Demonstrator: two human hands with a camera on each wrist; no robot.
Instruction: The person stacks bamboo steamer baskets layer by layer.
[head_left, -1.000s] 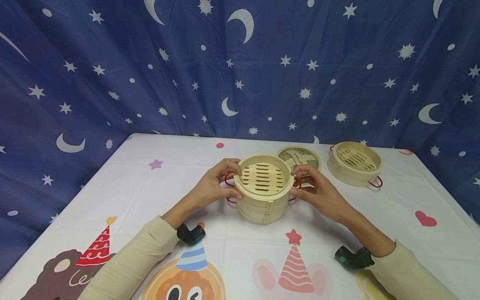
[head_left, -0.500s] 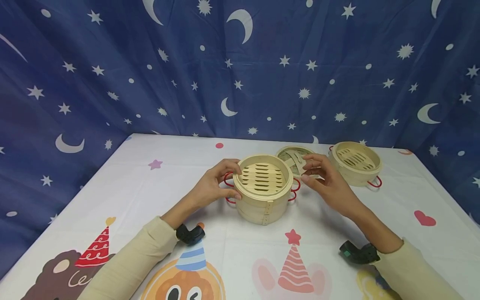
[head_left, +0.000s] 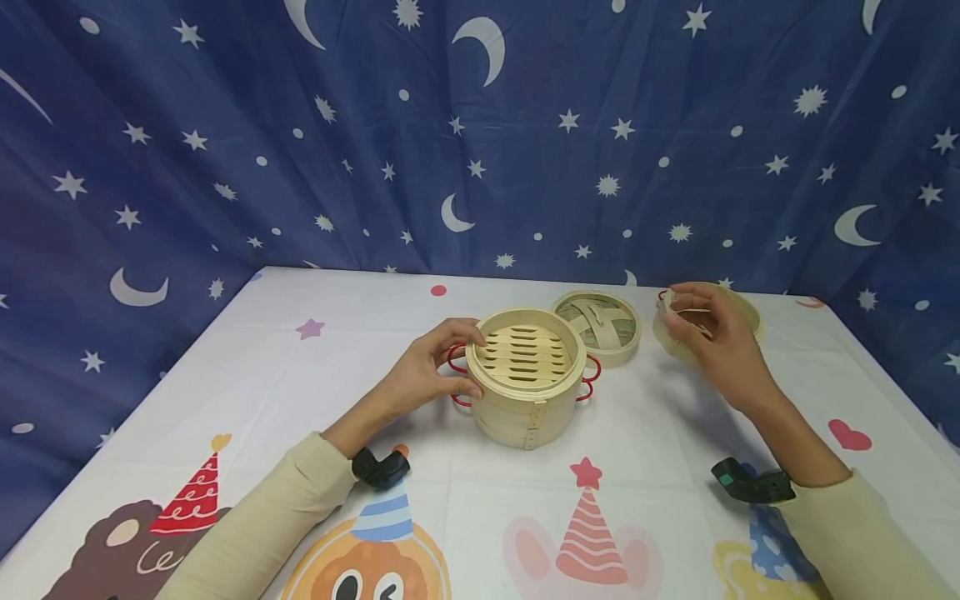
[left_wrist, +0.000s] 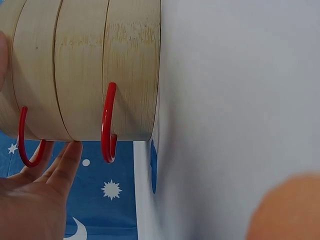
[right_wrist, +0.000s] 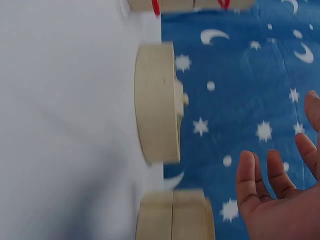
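A stack of two bamboo steamer baskets (head_left: 525, 421) with red handles stands on the table, its slatted inside facing up. My left hand (head_left: 423, 375) grips its left side, thumb in front and fingers round the upper rim. In the left wrist view the stack's wall (left_wrist: 80, 75) lies sideways beside the hand (left_wrist: 37, 202). My right hand (head_left: 723, 354) hovers in front of a separate steamer basket (head_left: 752, 312) at the back right and hides most of it. In the right wrist view this hand (right_wrist: 287, 195) has parted fingers with nothing between them.
A woven bamboo lid (head_left: 621, 354) lies behind the stack, between it and the separate basket. A white tablecloth (head_left: 390, 317) with printed party figures covers the table. A blue star-and-moon curtain (head_left: 525, 142) hangs behind its far edge.
My right hand has let go of the stack's right side and moved right, past the lid, to the separate basket. My left hand and the stack have stayed in place.
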